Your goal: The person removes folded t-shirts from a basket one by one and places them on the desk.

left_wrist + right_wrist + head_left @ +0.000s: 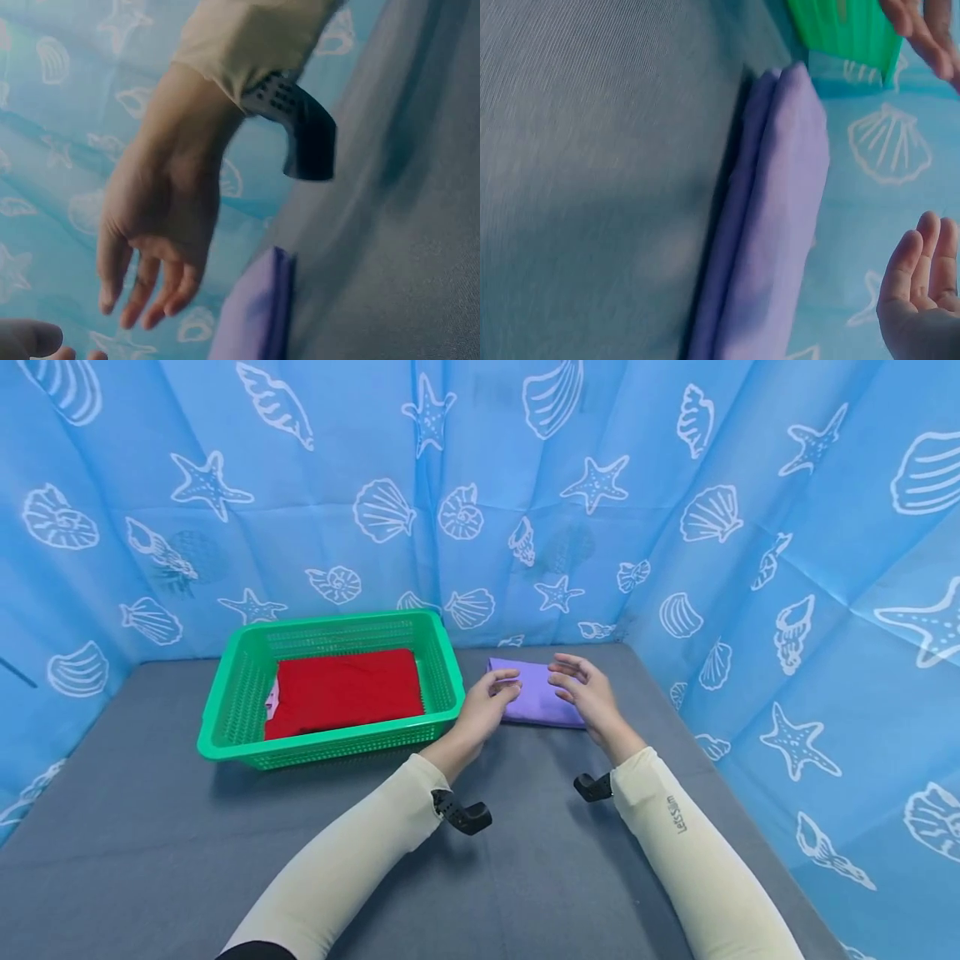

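Overall, a blue curtain [510, 468] printed with white shells and starfish fills the top and right of the head view, and a grey tabletop [525, 860] spreads across the bottom. A green basket [452, 664] with perforated walls sits left of centre in the frame. From the bottom edge rise my cream sleeves [697, 852], one on each side of the lower middle. Inside the basket lies a red cloth [348, 689]. Just right of the frame's centre, on the tabletop beyond the basket's right end, is a folded purple cloth [534, 689]; its stacked layers show along the middle of the right wrist view.

My left hand [483, 706] is by that cloth's left side and my right hand [592, 693] by its right, both raised with a gap between them. Their fingers are loosely bent and well parted from the thumbs, and neither has hold of anything; the wrist views show both apart from the cloth. At each wrist juts a black curved piece [465, 814]. Smallest, a pink patch [272, 700] peeks out at the red cloth's left edge.
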### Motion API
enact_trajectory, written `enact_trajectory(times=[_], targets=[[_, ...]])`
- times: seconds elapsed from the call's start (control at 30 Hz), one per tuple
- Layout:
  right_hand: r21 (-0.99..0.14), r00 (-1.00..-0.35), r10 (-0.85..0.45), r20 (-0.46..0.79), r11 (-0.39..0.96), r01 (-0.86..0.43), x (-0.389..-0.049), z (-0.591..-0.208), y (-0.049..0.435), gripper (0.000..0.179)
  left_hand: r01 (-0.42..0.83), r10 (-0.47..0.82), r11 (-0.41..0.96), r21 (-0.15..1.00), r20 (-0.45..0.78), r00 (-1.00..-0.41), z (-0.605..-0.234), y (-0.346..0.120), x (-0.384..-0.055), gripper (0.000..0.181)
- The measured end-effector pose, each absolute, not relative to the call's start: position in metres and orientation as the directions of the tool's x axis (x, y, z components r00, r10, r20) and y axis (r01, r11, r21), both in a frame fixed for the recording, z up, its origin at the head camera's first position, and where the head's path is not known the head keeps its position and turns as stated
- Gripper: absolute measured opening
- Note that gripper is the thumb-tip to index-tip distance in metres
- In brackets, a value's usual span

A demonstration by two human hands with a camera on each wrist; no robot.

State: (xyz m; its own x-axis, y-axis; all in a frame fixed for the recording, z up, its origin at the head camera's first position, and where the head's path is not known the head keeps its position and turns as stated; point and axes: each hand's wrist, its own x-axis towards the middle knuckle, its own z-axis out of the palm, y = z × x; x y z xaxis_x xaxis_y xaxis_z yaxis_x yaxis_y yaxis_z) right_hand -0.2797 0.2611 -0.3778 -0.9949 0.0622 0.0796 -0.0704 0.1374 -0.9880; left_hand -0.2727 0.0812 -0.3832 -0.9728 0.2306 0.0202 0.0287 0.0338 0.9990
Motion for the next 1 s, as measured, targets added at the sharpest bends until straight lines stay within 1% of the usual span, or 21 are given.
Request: enact_trajectory(times=[0.1,0.17,0.27,0.37,0.5,0.6,0.8,0.9,1.0], targets=[[-0.983,-0.994,0.029,0.107,0.152,-0.101,-0.275,-0.374,0.252,0.048,0.040,0.265,-0.020,0.999,0.044,-0.963,-0.379,0.075,-0.267,0.025],[-0.982,-0.993,0.004,0.119,0.146,-0.117,-0.273,-0.372,0.245,0.045,0.078,0.256,-0.033,0.996,0.084,-0.963,-0.377,0.069,-0.264,0.025],[-0.985,-0.992,-0.026,0.127,0.117,-0.129,-0.271,-0.371,0.235,0.041,0.139,0.207,-0.038,0.990,0.144,-0.968,-0.374,0.058,-0.262,0.024],[-0.986,-0.990,-0.050,0.134,0.092,-0.139,-0.270,-0.369,0.224,0.038,0.158,0.147,-0.031,0.987,0.161,-0.976,-0.364,0.043,-0.256,0.021],[-0.985,-0.984,-0.087,0.152,0.072,-0.159,-0.271,-0.367,0.210,0.038,0.189,0.085,-0.012,0.982,0.190,-0.978,-0.360,0.022,-0.258,0.021],[-0.985,-0.978,-0.135,0.161,0.036,-0.167,-0.272,-0.365,0.199,0.039,0.219,0.050,0.002,0.976,0.218,-0.975,-0.365,0.005,-0.266,0.022],[-0.988,-0.959,-0.240,0.151,-0.037,-0.147,-0.275,-0.362,0.178,0.041,0.174,0.003,-0.017,0.985,0.174,-0.985,-0.365,-0.028,-0.271,0.030],[-0.988,-0.943,-0.296,0.149,-0.078,-0.131,-0.279,-0.361,0.166,0.044,0.159,-0.011,-0.030,0.987,0.159,-0.987,-0.364,-0.041,-0.274,0.031],[-0.986,-0.929,-0.347,0.130,-0.144,-0.084,-0.286,-0.361,0.152,0.046,0.147,-0.021,-0.010,0.989,0.147,-0.989,-0.364,-0.051,-0.277,0.031]])
